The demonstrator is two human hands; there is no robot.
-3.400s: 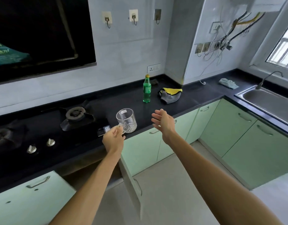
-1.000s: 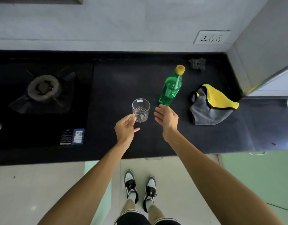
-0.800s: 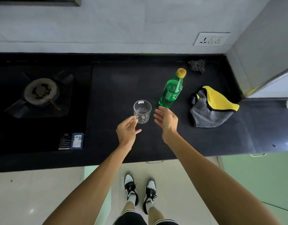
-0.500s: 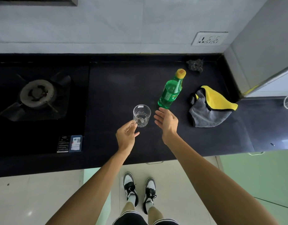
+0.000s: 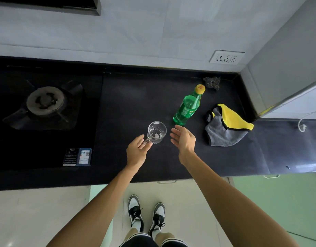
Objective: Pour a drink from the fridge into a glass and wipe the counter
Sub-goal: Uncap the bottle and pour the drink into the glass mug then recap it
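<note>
Glass first: your clear glass mug (image 5: 156,132) stands upright on the black countertop (image 5: 135,97) and looks empty. Your left hand (image 5: 137,151), at the mug's 7 o'clock, pinches the handle between thumb and curled fingers; I judge that is to steady it and keep the mouth level for the pour. Your right hand (image 5: 183,138) hovers at the mug's 3 o'clock with fingers loosely spread and palm turned inward, gripping nothing. It sits just short of the foot of the green soda bottle (image 5: 188,107) without touching it, so it reads as a reach for the bottle. That bottle stands at the mug's 1 o'clock, near but apart, with its yellow cap (image 5: 199,88) on, so you will need to unscrew it before anything flows. The grey-and-yellow cloth (image 5: 224,129) lies crumpled further out at 3 o'clock, within reach yet away from the pouring spot, sensibly parked for the wipe. A dark scouring pad (image 5: 212,82) sits by the back edge at 1 o'clock, beyond the bottle. Count: one mug, one bottle, one cap, one cloth, one pad, one gas burner (image 5: 46,102) at 10 o'clock, one wall socket (image 5: 226,58), two label stickers (image 5: 83,156) at 8 o'clock, and two hands at work.
</note>
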